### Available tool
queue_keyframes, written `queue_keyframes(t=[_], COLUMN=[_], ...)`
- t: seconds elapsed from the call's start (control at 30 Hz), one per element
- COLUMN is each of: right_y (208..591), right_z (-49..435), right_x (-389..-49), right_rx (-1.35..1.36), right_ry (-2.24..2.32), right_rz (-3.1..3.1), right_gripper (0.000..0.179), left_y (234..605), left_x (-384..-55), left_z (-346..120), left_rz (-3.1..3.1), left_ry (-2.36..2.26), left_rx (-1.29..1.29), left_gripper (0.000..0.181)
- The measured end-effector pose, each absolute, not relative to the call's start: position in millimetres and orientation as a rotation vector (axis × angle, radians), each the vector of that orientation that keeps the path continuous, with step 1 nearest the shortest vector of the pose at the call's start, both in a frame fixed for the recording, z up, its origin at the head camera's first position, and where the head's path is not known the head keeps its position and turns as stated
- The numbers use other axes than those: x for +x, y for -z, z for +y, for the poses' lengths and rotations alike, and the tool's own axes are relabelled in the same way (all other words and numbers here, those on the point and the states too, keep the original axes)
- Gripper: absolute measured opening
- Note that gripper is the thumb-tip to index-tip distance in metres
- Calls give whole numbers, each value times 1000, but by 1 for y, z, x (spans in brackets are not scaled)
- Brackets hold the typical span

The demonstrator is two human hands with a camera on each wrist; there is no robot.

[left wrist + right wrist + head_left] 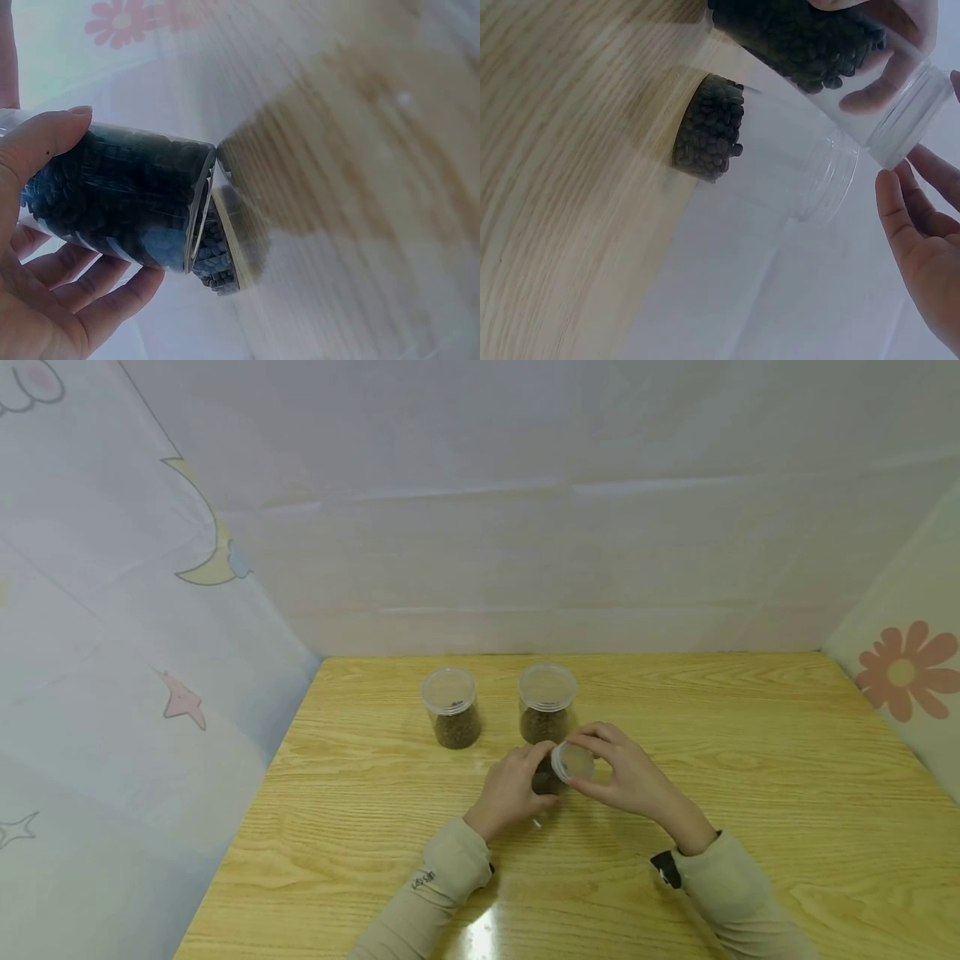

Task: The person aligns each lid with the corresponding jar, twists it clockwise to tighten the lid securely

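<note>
A clear jar (120, 195) of dark beans is tilted just above or on the table; I cannot tell whether its base touches. My left hand (513, 783) grips the jar round its body, thumb on one side and fingers on the other. At the other end, my right hand (630, 777) pinches the clear screw lid (909, 112) between thumb and fingertips. The lid sits on the jar's mouth. Right behind stands a second clear jar (546, 706), lidded and partly filled with dark beans. Left of it is a third jar (453, 710), likewise lidded and partly filled.
All of this is on a wood-grain table (360, 793). Pale cloth walls (480, 552) enclose its back and sides, with a printed moon at left and a printed flower (903, 671) at right. A small white fleck or glint (536, 823) shows near the left hand.
</note>
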State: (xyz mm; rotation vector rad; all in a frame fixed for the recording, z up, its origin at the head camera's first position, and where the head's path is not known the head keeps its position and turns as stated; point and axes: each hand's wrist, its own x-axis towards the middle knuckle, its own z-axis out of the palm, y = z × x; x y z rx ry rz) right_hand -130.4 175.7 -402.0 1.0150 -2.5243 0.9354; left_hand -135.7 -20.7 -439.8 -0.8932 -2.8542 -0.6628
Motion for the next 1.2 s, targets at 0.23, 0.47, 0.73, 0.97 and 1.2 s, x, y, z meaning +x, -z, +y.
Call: queue_keyframes(t=[0.23,0.47,0.73,0.97,1.2], right_y=[403,404,405,404,402], right_z=[179,176,174,178,177], right_x=[-132,-130,-129,-130,-131], right_rx=[1088,1046,962,1027,1031], right_ry=[-932,-932,-908,-896,-847], right_rz=[-2500,-2505,-2534,-2534,-2539], right_gripper=[53,50,49,53,51], left_y=[440,440,441,441,441], left_x=[-136,-135,-135,-135,-135], left_z=[-21,-21,-20,-20,-20], left_rz=[-2854,-2852,-2858,-2857,-2869], left_ry=[670,677,671,661,669], left_rx=[-893,-888,-874,-888,-863], left_gripper=[71,69,70,70,70])
